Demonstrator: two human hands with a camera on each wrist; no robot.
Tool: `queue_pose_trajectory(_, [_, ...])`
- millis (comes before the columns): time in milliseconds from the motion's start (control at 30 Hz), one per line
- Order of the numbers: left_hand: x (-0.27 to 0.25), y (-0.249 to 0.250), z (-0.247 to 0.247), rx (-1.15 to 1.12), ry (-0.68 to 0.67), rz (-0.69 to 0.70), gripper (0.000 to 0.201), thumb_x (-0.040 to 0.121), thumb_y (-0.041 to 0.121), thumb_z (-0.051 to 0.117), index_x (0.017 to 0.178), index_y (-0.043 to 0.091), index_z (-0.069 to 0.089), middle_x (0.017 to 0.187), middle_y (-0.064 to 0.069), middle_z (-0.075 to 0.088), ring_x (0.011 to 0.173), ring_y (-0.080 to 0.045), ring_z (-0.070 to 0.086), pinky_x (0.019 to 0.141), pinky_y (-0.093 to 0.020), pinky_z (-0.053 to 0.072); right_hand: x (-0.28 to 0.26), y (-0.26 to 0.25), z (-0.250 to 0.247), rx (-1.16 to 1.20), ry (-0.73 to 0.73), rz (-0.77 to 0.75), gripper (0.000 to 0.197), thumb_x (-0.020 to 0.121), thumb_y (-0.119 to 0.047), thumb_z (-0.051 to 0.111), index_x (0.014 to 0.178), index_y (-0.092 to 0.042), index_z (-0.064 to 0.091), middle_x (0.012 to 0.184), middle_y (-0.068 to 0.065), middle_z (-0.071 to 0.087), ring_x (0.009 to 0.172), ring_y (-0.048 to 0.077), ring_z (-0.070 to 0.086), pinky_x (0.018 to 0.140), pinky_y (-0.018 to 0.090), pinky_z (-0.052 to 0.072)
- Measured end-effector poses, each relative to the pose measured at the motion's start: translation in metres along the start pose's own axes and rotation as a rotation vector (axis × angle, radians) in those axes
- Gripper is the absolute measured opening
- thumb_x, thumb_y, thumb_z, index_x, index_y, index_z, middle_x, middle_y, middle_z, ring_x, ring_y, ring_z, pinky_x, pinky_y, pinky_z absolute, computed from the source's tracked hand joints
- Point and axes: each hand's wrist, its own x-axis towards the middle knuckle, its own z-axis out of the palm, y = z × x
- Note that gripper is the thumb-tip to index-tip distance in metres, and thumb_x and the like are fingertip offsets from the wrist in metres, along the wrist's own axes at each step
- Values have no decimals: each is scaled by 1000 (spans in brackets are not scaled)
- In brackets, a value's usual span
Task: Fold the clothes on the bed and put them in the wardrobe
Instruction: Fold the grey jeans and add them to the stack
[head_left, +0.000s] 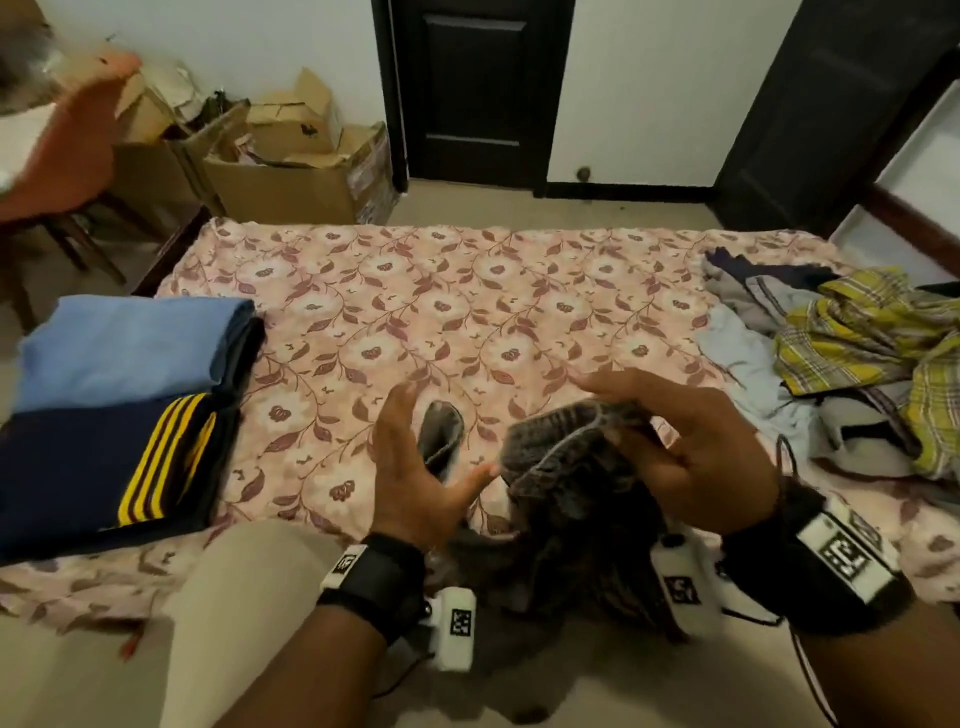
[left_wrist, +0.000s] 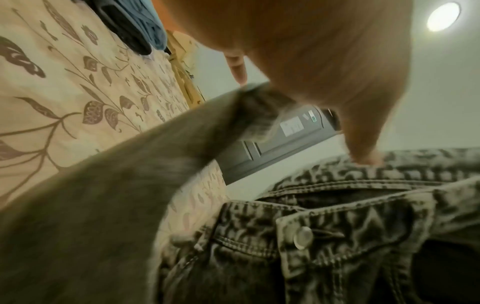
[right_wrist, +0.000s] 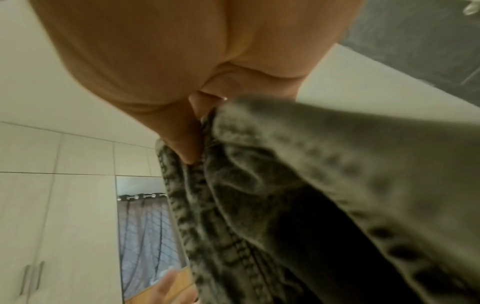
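Both hands are hovering over the near edge of the bed (head_left: 467, 291), working a pair of acid-washed grey jeans (head_left: 566, 467) that is hanging down off the near side toward the floor. The right hand (head_left: 696, 447) is sitting palm-down with the wrist cocked, its thumb and curled lower fingers pinching the bunched waistband while the index and middle fingers are stretching out toward the left. From the right wrist view the thumb is pressing into a fold of the denim (right_wrist: 285, 185). The left hand (head_left: 415, 467) is standing edge-up just left of the jeans, its fingers straight and spread; a flap of grey cloth is lying against its palm, and its thumb is reaching right to touch the waistband. The left wrist view is showing that thumb tip resting on the waistband just above the button (left_wrist: 302, 237), with no fingers curling round the fabric.

At the near left of the bed a folded stack (head_left: 119, 405) is lying, a light blue piece farther back and a navy piece with yellow stripes nearer. On the far right, an unfolded heap (head_left: 852, 353) with a yellow plaid shirt on top is waiting. Cardboard boxes (head_left: 291, 171) are standing on the floor beyond the bed, left of a dark door (head_left: 475, 93).
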Motion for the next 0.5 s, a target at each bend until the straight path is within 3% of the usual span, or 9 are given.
queue_pose_trajectory(67, [0, 2, 10, 29, -76, -1, 110, 74, 63, 83, 158, 21, 26, 162, 3, 28, 150, -12, 25, 123, -33, 23, -18, 3, 4, -19, 20, 57, 52, 87, -5, 67, 128, -36, 65, 125, -23, 66, 115, -6, 62, 96, 13, 47])
queue_pose_trajectory(167, [0, 5, 29, 24, -356, -68, 105, 73, 58, 87, 156, 44, 23, 162, 12, 27, 154, -20, 18, 125, -45, 20, -33, 0, 0, 2, 11, 99, 47, 87, 1, 69, 122, -30, 68, 115, -36, 64, 106, -10, 62, 89, 8, 45])
queue_pose_trajectory(233, [-2, 3, 40, 1, -536, -102, 95, 70, 63, 83, 149, 52, 32, 157, 13, 35, 151, -20, 26, 124, -51, 26, -38, -6, -9, 34, -14, 88, 38, 87, -2, 66, 117, -25, 70, 107, -32, 67, 97, -7, 64, 84, 9, 46])
queue_pose_trajectory(333, [-7, -7, 56, -147, -730, -171, 70, 76, 84, 63, 135, 47, 57, 139, 15, 58, 128, -11, 54, 111, -50, 45, -44, -13, -35, 11, 119, 120, 36, 85, -5, 62, 109, -30, 68, 98, -20, 70, 89, 4, 67, 78, 17, 51])
queue_pose_trajectory(400, [-13, -10, 67, -193, -742, -122, 63, 82, 85, 52, 121, 37, 68, 116, 13, 70, 107, -9, 65, 95, -47, 54, -49, -6, -59, -70, 273, 172, 33, 91, -5, 67, 108, -33, 67, 94, -9, 71, 83, 14, 68, 73, 30, 55])
queue_pose_trajectory(467, [-18, -11, 77, -94, -762, -4, 60, 77, 80, 61, 111, 32, 70, 104, 8, 69, 97, -10, 63, 86, -41, 52, -54, 3, -82, -116, 340, 230, 26, 91, -8, 72, 110, -26, 69, 92, 4, 69, 79, 26, 67, 66, 43, 56])
queue_pose_trajectory(500, [-21, -15, 81, 27, -807, 39, 60, 72, 78, 68, 111, 33, 69, 109, 8, 66, 100, -10, 59, 90, -37, 46, -56, 5, -92, -159, 338, 240, 25, 88, -10, 74, 108, -24, 69, 91, 1, 69, 78, 24, 67, 65, 43, 56])
